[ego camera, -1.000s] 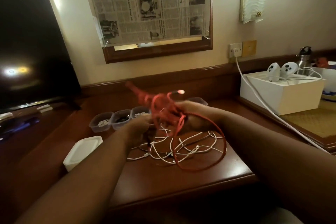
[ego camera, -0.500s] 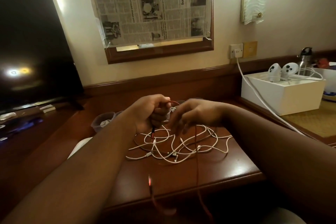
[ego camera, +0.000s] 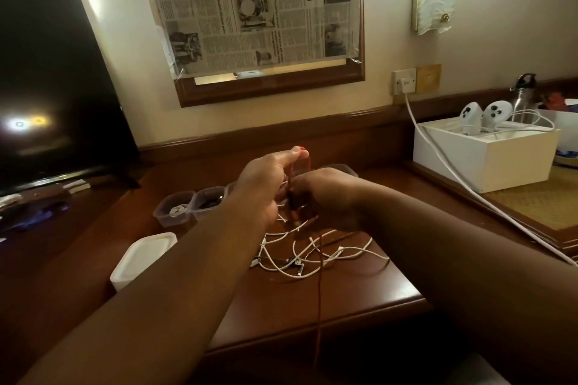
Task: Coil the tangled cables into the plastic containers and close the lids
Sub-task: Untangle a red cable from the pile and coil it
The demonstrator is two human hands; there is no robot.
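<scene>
My left hand (ego camera: 264, 180) pinches a loop of the red cable (ego camera: 319, 278) between thumb and fingers above the desk. My right hand (ego camera: 325, 197) is curled around the same red cable just beside it; the cable's free length hangs straight down past the desk's front edge. Below the hands lies a tangle of white cables (ego camera: 316, 255) on the wooden desk (ego camera: 359, 294). Small clear plastic containers (ego camera: 175, 208) stand in a row behind the hands, two holding coiled cables. A stack of white lids (ego camera: 144, 256) sits to the left.
A dark TV screen (ego camera: 53, 78) fills the left. A white box (ego camera: 488, 153) with two white controllers sits at the right, with a white power cord (ego camera: 438, 162) running from the wall socket. A metal bottle (ego camera: 525, 94) stands behind it.
The red bundle held a second ago has come undone; its free end dropped and now hangs over the desk edge. Both hands came close together, with a red loop raised in the left hand.
</scene>
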